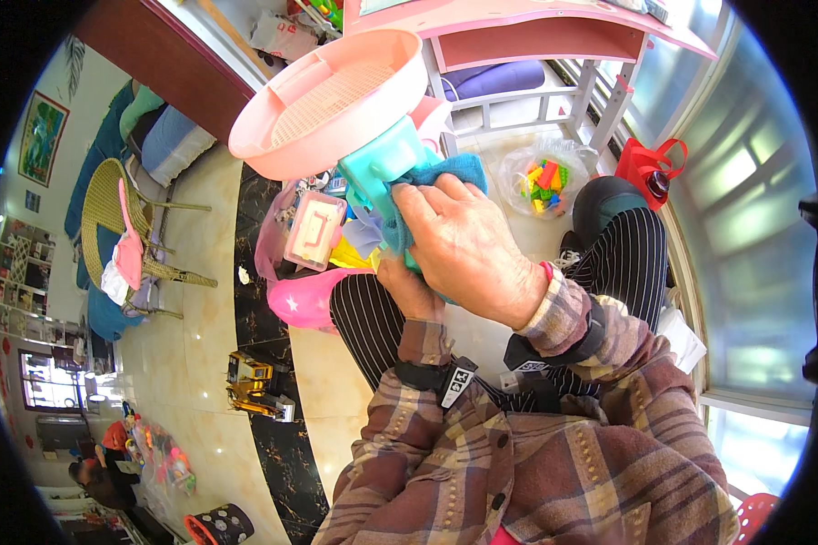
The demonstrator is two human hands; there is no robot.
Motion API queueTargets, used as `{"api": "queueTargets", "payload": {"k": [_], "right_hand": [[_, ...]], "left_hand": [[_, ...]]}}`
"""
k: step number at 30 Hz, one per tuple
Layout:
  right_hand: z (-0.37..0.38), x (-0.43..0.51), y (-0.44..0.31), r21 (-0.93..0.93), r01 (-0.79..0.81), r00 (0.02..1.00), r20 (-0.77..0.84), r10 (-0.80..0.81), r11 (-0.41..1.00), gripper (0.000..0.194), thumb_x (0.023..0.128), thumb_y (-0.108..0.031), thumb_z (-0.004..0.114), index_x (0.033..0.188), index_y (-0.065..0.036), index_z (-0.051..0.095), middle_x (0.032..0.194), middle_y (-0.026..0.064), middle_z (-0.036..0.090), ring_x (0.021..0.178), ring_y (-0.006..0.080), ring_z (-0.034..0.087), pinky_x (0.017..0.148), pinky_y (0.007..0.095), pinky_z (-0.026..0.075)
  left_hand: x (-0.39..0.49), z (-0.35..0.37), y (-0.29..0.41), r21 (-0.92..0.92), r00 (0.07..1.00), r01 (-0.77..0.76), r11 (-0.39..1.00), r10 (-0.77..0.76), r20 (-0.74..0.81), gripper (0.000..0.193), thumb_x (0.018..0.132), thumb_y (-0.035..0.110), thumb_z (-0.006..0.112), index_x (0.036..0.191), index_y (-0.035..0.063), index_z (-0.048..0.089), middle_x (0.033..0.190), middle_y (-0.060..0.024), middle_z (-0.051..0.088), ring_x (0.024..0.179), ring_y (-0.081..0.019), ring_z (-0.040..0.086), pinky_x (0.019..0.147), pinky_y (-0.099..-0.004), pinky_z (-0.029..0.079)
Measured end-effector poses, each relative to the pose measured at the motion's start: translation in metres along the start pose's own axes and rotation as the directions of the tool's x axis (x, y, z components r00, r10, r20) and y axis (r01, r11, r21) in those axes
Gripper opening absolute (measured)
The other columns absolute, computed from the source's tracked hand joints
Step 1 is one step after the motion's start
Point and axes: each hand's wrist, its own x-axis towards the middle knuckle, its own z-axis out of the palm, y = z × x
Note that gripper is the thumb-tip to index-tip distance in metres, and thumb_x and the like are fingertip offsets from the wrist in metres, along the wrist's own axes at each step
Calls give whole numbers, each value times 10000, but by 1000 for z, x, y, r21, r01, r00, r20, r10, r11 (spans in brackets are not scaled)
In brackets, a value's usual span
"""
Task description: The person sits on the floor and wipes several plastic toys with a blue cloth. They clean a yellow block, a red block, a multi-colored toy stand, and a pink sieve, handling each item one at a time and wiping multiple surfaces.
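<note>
A blue cloth (460, 170) lies bunched under my right hand (460, 238), which presses it against a turquoise plastic toy part (388, 160). My left hand (405, 286) grips the lower end of the same toy, partly hidden behind the right hand and cloth. At the toy's upper end is a pink plastic tray (327, 102) with a perforated bottom, tilted. Below it, near my knee, are a clear-lidded box (315, 230), a yellow piece (347, 254) and a pink bag with white stars (307, 300).
Building blocks in a clear plastic bag (545, 184) lie beneath a pink desk (538, 44). A red bag (647, 170) stands by the glass panels. On the floor at left are a toy excavator (255, 388) and a wicker chair (119, 225). Another person (105, 480) is far off, lower left.
</note>
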Motion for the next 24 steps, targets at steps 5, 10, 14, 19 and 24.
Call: {"api": "queueTargets", "payload": {"k": [5, 10, 14, 19, 24], "right_hand": [[-3, 2, 0, 313, -73, 990, -92, 107, 947, 501, 673, 36, 553, 1171, 13, 500, 972, 206, 589, 911, 377, 557, 789, 426, 473], [2, 4, 3, 286, 87, 962, -274, -5, 954, 527, 653, 68, 544, 1175, -5, 526, 1036, 193, 596, 902, 356, 555, 781, 413, 483], [-2, 5, 12, 195, 134, 976, -193, -96, 972, 520, 642, 51, 577, 1155, -26, 549, 1049, 150, 600, 880, 334, 536, 780, 391, 466], [-6, -1, 16, 287, 93, 995, -50, -82, 953, 398, 688, 42, 587, 1078, -33, 611, 961, 86, 660, 823, 255, 577, 763, 337, 481], [-14, -20, 37, 891, -179, 918, -1, 396, 417, 228, 863, -48, 582, 1084, -11, 625, 924, 55, 676, 789, 88, 614, 693, 243, 513]], "left_hand": [[-1, -13, -4, 159, 992, 102, 982, -89, -85, 285, 873, 223, 479, 1021, 4, 586, 991, -46, 588, 892, -161, 574, 785, -311, 477], [2, -12, -3, -37, 988, 142, 989, -144, -60, 269, 868, 218, 481, 1014, 15, 579, 986, -42, 582, 888, -160, 573, 782, -314, 481], [1, -7, 3, -151, 968, 195, 969, -215, -132, 250, 874, 218, 479, 1001, 25, 575, 969, -36, 581, 879, -152, 577, 766, -307, 486], [-3, 4, 11, -166, 965, 142, 976, -174, -196, 249, 895, 232, 477, 1003, 31, 577, 960, -43, 600, 866, -154, 599, 751, -314, 497], [3, 1, 19, -124, 957, 110, 986, -139, -256, 260, 909, 244, 469, 1008, 30, 576, 960, -59, 616, 848, -165, 611, 738, -323, 505]]}}
